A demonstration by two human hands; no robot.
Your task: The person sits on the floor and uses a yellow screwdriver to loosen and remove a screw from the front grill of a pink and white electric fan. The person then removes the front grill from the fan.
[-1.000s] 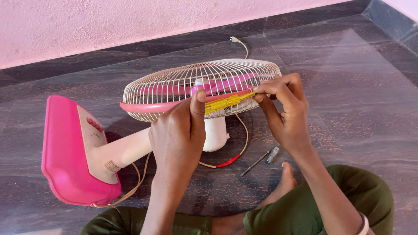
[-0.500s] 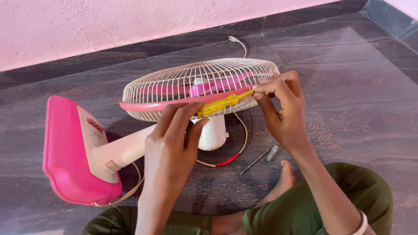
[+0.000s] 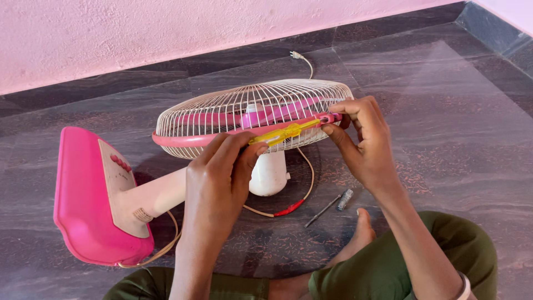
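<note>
A pink and white table fan lies tipped on the dark floor, its white wire cage (image 3: 244, 105) facing up and ringed by a pink band (image 3: 177, 139). Pink blades show through the wires. My left hand (image 3: 219, 175) grips the handle end of a yellow screwdriver (image 3: 283, 133) that lies along the band. My right hand (image 3: 361, 141) pinches the band at the cage's right side, where the screwdriver's tip meets it. The fan's pink base (image 3: 83, 194) stands on edge at the left.
A second small screwdriver (image 3: 330, 204) lies on the floor by my bare foot (image 3: 361, 233). The fan's cord (image 3: 302, 180) with a red section loops under the cage, and its plug (image 3: 296, 55) lies near the pink wall. My legs in green trousers are crossed below.
My left hand left the pink band and closed its fingers round the screwdriver's handle end. The cage tilted slightly, and my right hand stayed at the band's right side.
</note>
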